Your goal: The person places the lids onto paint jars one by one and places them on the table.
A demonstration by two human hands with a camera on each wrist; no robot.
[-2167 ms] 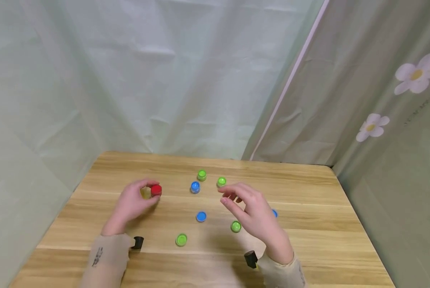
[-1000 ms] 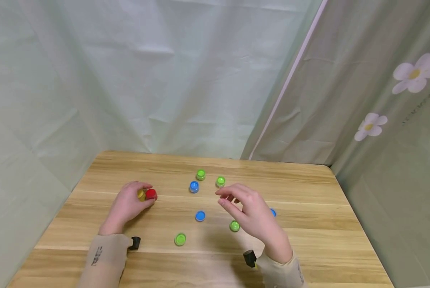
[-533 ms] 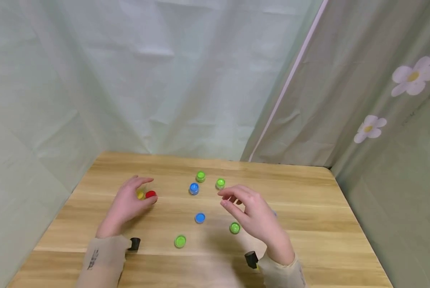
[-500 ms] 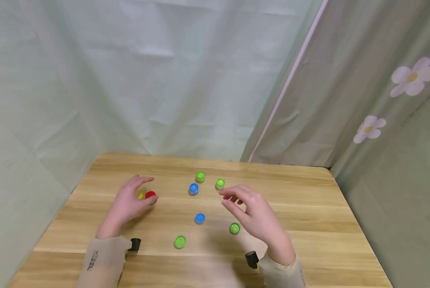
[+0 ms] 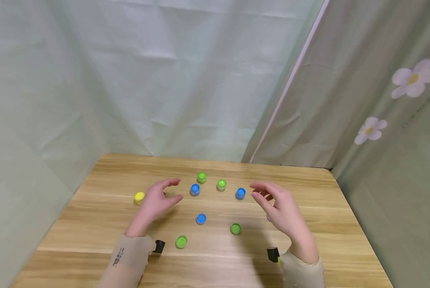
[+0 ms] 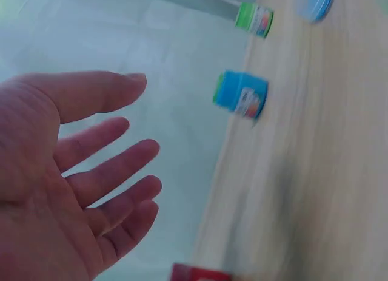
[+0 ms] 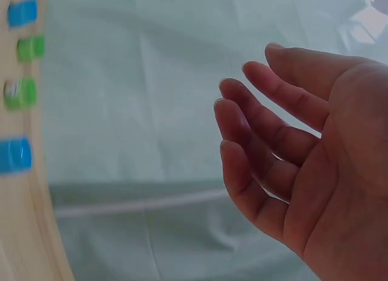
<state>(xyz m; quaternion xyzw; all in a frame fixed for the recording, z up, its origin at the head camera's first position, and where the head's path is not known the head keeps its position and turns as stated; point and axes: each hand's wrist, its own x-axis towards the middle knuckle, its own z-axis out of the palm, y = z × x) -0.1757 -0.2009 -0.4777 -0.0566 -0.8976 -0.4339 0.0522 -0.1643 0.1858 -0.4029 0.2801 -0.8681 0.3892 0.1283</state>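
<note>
Above the wooden table (image 5: 341,244), I see nothing held.
Left hand (image 5: 156,203) and right hand (image 5: 281,206) spread loosely, thumbs apart, perhaps leaving room for a jar; near their fingertips stand the left blue jar (image 5: 195,190) and right blue jar (image 5: 240,194).

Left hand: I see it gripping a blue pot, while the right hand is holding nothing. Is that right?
Not quite: the left hand is not gripping a pot. The left wrist view shows its fingers holding nothing, with the blue pot standing apart from them on the table. The right hand is indeed holding nothing.
</note>
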